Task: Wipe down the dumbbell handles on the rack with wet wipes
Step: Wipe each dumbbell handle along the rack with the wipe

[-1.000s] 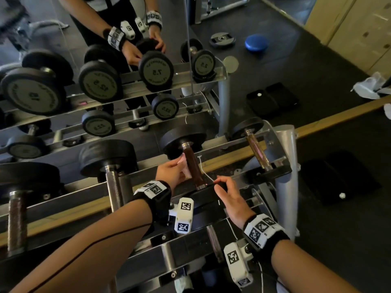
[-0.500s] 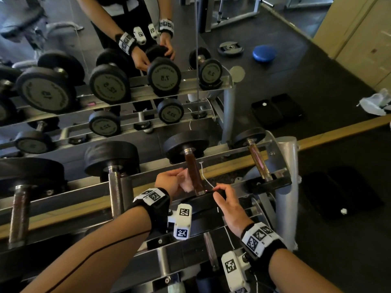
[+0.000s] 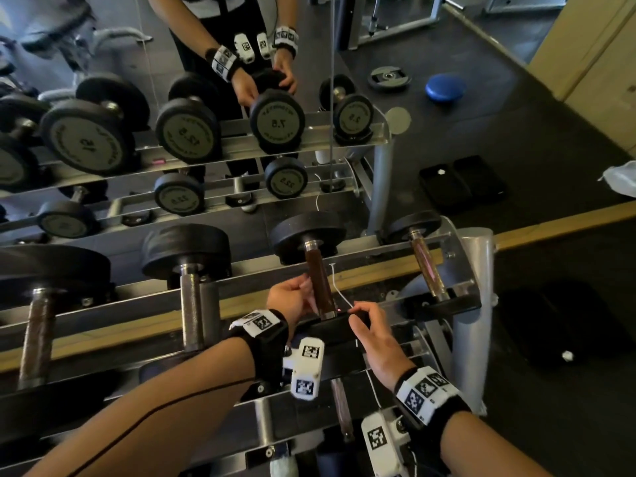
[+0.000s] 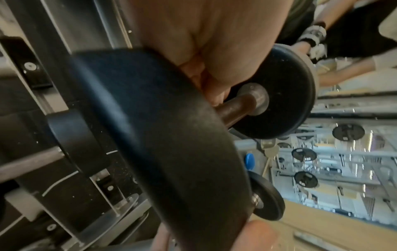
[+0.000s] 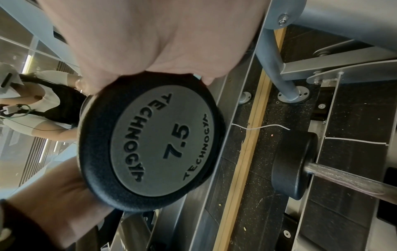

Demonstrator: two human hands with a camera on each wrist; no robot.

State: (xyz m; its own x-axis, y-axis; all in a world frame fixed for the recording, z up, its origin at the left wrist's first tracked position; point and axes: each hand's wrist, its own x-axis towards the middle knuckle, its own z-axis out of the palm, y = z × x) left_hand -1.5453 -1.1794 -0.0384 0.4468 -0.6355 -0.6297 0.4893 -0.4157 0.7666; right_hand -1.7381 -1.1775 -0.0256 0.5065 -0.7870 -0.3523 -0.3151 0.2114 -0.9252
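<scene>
- The fingers of the left hand [image 3: 292, 299] were curled against the left side of the dumbbell handle [image 3: 319, 283], with the fingertips [image 3: 307, 287] touching the brown bar; a wipe could not be made out between them.
- The right hand [image 3: 373, 333] was curled over the rim of the near weight head [image 3: 339, 327], fingers at its top edge, at about 4 o'clock from the left hand.
- The 7.5 dumbbell lay on the upper rail of the rack [image 3: 241, 287], its far head [image 3: 308, 235] at 12 o'clock from the hands.
- In the left wrist view, the fingers [image 4: 211, 88] were seen pressed onto the handle [image 4: 234, 108] just behind the near head [image 4: 167, 135], a contact only partly visible from the head camera.
- In the right wrist view, the face of the head [image 5: 159, 144] marked "7.5" was shown, gripped at its rim by the right hand [image 5: 150, 37], with the left hand [image 5: 58, 191] at 7 o'clock.
- A smaller dumbbell [image 3: 425, 256] was seen at 2 o'clock from the hands, and heavier ones [image 3: 189, 270] at 9 o'clock.
- The mirror [image 3: 172, 80] behind the rack was seen to repeat both hands.
</scene>
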